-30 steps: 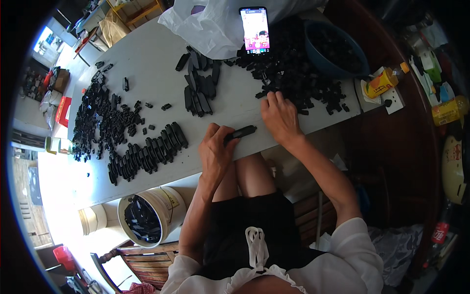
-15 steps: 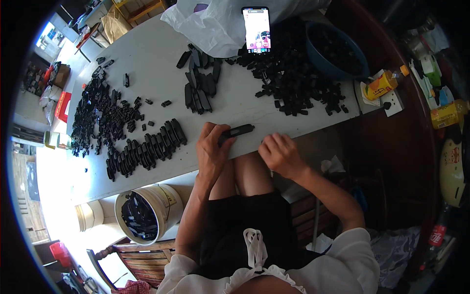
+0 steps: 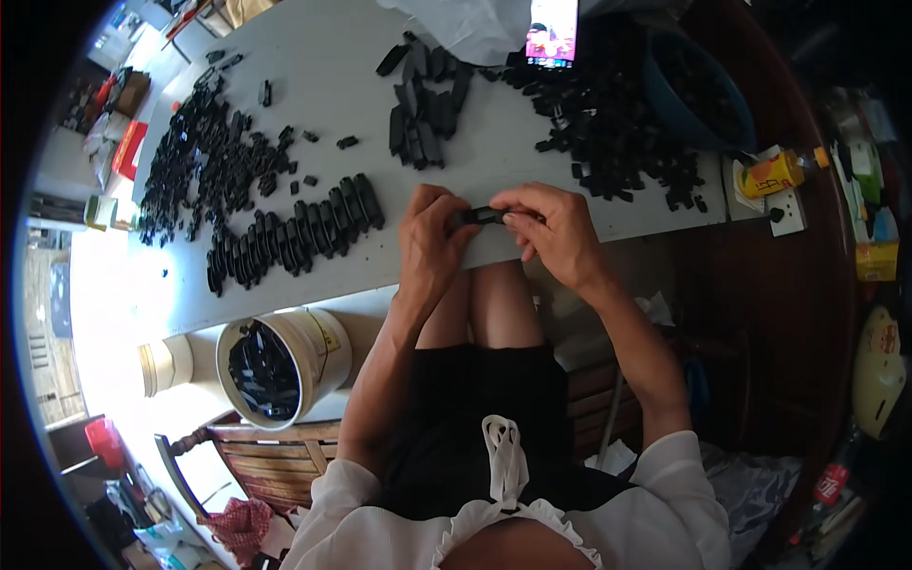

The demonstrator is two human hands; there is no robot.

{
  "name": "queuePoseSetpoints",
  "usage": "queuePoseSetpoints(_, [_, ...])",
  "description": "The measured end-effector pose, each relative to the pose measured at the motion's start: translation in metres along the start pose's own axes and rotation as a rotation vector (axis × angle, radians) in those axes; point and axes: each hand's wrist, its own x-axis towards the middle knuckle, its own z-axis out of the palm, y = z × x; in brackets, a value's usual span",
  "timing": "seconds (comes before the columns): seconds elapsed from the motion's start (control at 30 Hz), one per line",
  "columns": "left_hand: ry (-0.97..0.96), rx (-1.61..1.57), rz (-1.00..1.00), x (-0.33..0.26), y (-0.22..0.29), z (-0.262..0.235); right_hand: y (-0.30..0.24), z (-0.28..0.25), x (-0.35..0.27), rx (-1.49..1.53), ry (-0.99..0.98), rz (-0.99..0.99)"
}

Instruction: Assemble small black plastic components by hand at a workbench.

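Note:
Between my two hands, over the table's near edge, is a long black plastic part (image 3: 487,216). My left hand (image 3: 434,228) grips its left end with thumb and fingers. On its right end the fingers of my right hand (image 3: 551,228) are closed; whether they also hold a small piece is hidden. A row of similar black parts (image 3: 294,237) stands side by side to the left of my left hand. Beyond my hands lies a loose stack of long black parts (image 3: 418,119). Small black pieces (image 3: 608,123) are heaped at the far right.
More small black pieces (image 3: 204,161) are spread over the left of the table (image 3: 323,76). A lit phone (image 3: 552,33) stands by a white plastic bag (image 3: 465,28). At right are a blue basin (image 3: 698,90) and a yellow-labelled bottle (image 3: 774,175). A bucket (image 3: 328,356) of black parts sits below.
My right hand has come left and taken hold of the black part's right end. The head view has shifted, so the table things sit higher in it.

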Motion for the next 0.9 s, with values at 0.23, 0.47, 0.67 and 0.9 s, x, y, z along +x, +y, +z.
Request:
queuePoseSetpoints(0.23, [0.027,-0.085,0.002,-0.001,-0.008,0.004,0.004,0.021,0.029,-0.187,-0.121,0.063])
queuePoseSetpoints(0.47, [0.030,-0.112,0.002,-0.005,-0.012,0.004,0.001,0.027,0.037,-0.339,-0.161,0.115])
queuePoseSetpoints(0.67, [0.013,-0.125,-0.016,-0.001,-0.009,0.004,-0.003,0.020,0.053,-0.494,-0.235,0.201])
queuePoseSetpoints(0.9, [0.003,-0.137,-0.020,0.002,-0.007,0.000,-0.007,0.017,0.069,-0.535,-0.344,0.258])
